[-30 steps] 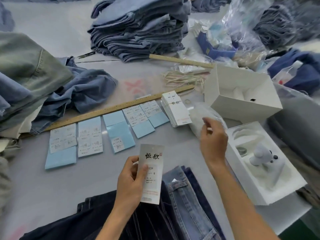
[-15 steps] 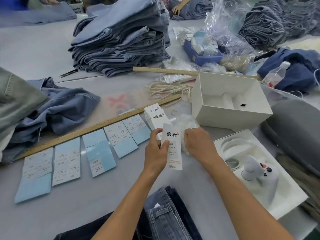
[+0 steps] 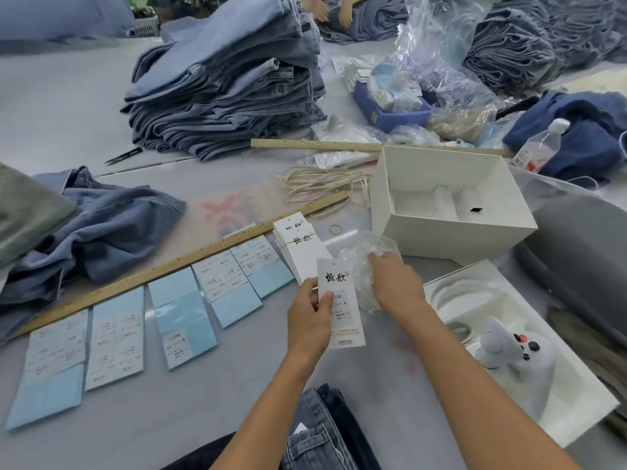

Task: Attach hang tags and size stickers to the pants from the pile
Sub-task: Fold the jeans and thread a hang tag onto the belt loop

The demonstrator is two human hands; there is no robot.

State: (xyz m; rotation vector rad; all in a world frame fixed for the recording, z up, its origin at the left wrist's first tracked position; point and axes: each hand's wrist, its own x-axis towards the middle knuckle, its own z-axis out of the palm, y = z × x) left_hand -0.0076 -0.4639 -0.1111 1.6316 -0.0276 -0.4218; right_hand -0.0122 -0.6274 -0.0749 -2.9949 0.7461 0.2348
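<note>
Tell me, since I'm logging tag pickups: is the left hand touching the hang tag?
Touching. The head view shows the left hand holding the hang tag, its thumb pressed on the printed face.

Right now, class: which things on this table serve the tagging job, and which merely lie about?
For the job: hang tag in left hand; tag stack; sticker sheets; strings; pants.

Lying about: white box; water bottle; scissors; rubber band.
</note>
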